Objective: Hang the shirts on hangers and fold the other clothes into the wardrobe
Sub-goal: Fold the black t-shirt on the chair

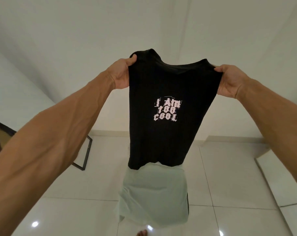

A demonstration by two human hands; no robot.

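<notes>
A black T-shirt [168, 137] with pale pink lettering on its chest hangs in the air in front of me, print side toward me. My left hand [123, 74] pinches its left shoulder near the collar. My right hand [229, 80] grips the other shoulder. Both arms are stretched out and raised, and the shirt hangs straight down between them. No hanger is in view.
A pale green garment [154, 193] lies under the shirt's hem, over my legs. A black-framed mirror or panel [84, 154] leans at the left wall. A white panel [280, 181] stands at the right. The floor is glossy white tile [76, 210].
</notes>
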